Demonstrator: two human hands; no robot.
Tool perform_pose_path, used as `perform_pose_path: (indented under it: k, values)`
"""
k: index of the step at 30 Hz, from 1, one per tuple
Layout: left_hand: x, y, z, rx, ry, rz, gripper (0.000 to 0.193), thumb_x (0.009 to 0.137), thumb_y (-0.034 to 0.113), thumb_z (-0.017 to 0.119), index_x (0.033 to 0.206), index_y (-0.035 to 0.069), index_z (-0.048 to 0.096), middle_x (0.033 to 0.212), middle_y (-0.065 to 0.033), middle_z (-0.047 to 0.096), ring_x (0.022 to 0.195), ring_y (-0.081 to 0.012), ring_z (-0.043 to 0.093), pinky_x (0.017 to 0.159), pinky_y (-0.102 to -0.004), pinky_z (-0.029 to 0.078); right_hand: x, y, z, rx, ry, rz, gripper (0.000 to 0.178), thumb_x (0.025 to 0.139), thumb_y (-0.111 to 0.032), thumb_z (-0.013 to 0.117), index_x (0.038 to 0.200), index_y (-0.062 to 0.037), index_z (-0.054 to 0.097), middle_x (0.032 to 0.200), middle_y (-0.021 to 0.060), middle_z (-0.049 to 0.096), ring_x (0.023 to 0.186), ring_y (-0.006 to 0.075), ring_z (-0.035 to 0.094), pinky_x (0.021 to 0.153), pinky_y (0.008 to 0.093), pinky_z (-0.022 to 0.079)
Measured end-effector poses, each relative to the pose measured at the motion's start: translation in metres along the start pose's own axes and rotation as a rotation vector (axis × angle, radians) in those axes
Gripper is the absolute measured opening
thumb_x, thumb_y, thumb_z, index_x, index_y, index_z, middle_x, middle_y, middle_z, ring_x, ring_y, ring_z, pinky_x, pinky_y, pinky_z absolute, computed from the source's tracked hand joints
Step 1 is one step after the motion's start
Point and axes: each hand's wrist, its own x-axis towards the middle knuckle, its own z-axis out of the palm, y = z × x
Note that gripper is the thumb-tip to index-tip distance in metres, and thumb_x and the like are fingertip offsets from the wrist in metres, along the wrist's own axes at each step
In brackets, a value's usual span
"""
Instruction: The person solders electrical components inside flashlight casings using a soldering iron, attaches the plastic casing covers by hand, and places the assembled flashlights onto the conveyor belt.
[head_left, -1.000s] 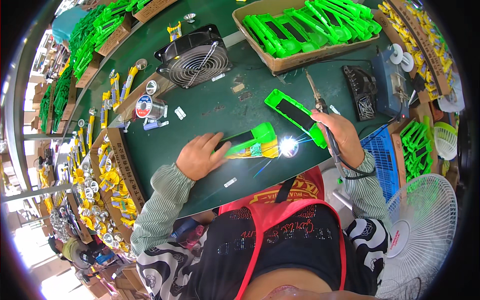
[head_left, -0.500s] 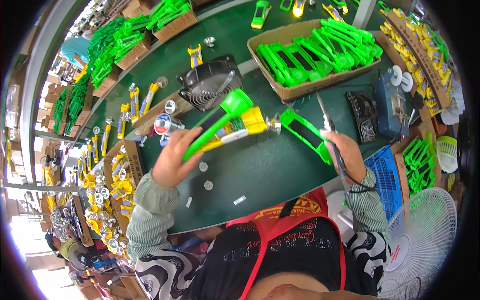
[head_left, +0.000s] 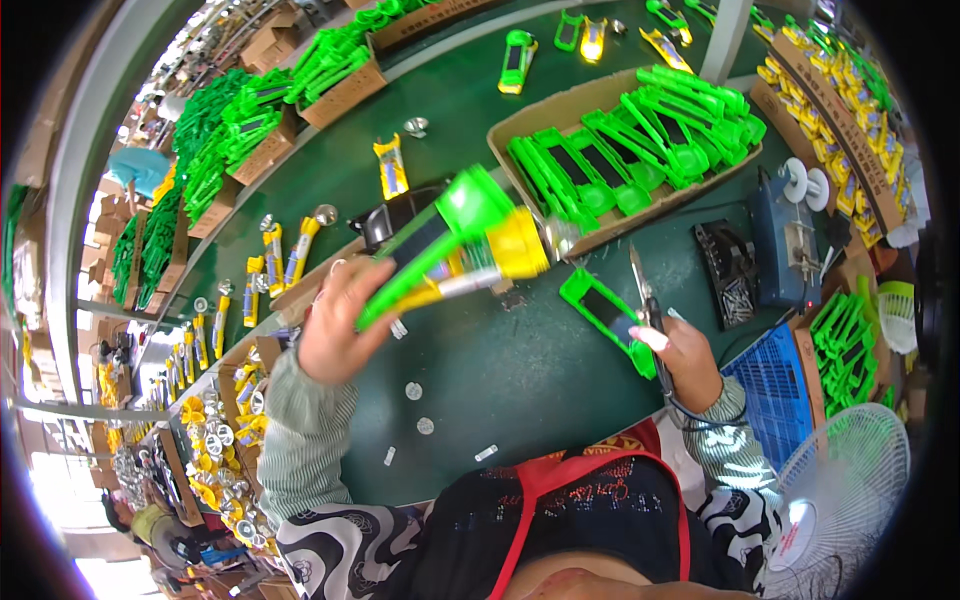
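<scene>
My left hand [head_left: 342, 318] is closed around a green plastic lamp shell [head_left: 468, 208] and a yellow lamp body [head_left: 520, 245], held together slantwise above the table. A shiny reflector [head_left: 560, 238] shows at the yellow body's far end, slightly blurred. In my right hand [head_left: 690, 362] is a soldering iron [head_left: 648, 298], gripped like a pen with its tip pointing away from me. Just left of the iron, another green shell with a dark panel [head_left: 602, 312] has its near end by my right fingertips; whether they touch it I cannot tell.
A carton of green shells [head_left: 497, 140] stands beyond my hands. To the right are a blue soldering station [head_left: 785, 245], a black tray of small parts [head_left: 722, 275], a blue basket [head_left: 768, 385] and a white fan [head_left: 840, 490]. Yellow lamp parts [head_left: 300, 250] line the left.
The view has shifted a little. The lamp pieces in my left hand now hide most of the black round fan behind them. My right hand still holds the iron, slightly lower in view.
</scene>
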Motion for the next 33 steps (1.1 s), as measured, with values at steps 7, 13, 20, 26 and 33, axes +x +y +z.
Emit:
perform_pose_path:
  k: [7,13,20,26,33]
  values:
    - [-0.080,0.035,0.096,-0.231,-0.393,-0.077,0.054,0.076,0.013,0.070,0.126,0.010,0.051,0.114,-0.0220,0.050,0.096,-0.0372,0.057,0.076,-0.0406,0.051,0.003,0.016,0.003,-0.131,-0.083,-0.112,0.045,0.073,-0.004,0.057,0.118,-0.0112,0.054,0.098,0.0147,0.060,0.082,0.0321,0.058,0.066,0.0380,0.050]
    - [-0.083,0.028,0.101,-0.548,-0.411,-0.105,0.038,0.085,0.013,0.062,0.121,0.002,0.055,0.114,-0.0175,0.057,0.104,-0.0348,0.055,0.089,-0.0391,0.046,-0.007,0.014,0.011,-0.225,-0.070,-0.173,0.044,0.074,-0.005,0.057,0.118,-0.0151,0.054,0.105,0.0172,0.060,0.094,0.0337,0.059,0.077,0.0385,0.050]
    - [-0.053,0.006,0.107,-0.755,-0.549,-0.357,0.030,0.093,0.017,0.053,0.118,0.001,0.056,0.105,-0.0166,0.061,0.090,-0.0266,0.062,0.081,-0.0347,0.050,0.005,-0.005,0.021,-0.123,0.011,-0.217,0.042,0.076,-0.008,0.057,0.117,-0.0156,0.054,0.108,0.0180,0.061,0.099,0.0356,0.060,0.083,0.0412,0.049]
    - [-0.039,0.008,0.121,-0.935,-0.569,-0.624,0.030,0.094,0.022,0.052,0.117,0.003,0.056,0.103,-0.0129,0.059,0.079,-0.0176,0.062,0.067,-0.0276,0.051,0.011,-0.018,0.036,-0.125,-0.061,-0.257,0.043,0.076,-0.011,0.057,0.118,-0.0182,0.054,0.106,0.0171,0.062,0.099,0.0355,0.060,0.082,0.0407,0.051]
    - [-0.043,0.032,0.109,-0.130,-0.094,-0.595,0.018,0.080,0.017,0.067,0.089,0.002,0.062,0.077,-0.0095,0.056,0.061,-0.0214,0.056,0.057,-0.0327,0.046,0.014,-0.019,0.044,-0.113,-0.122,-0.259,0.042,0.076,-0.010,0.057,0.117,-0.0192,0.055,0.109,0.0165,0.062,0.099,0.0337,0.061,0.080,0.0386,0.051]
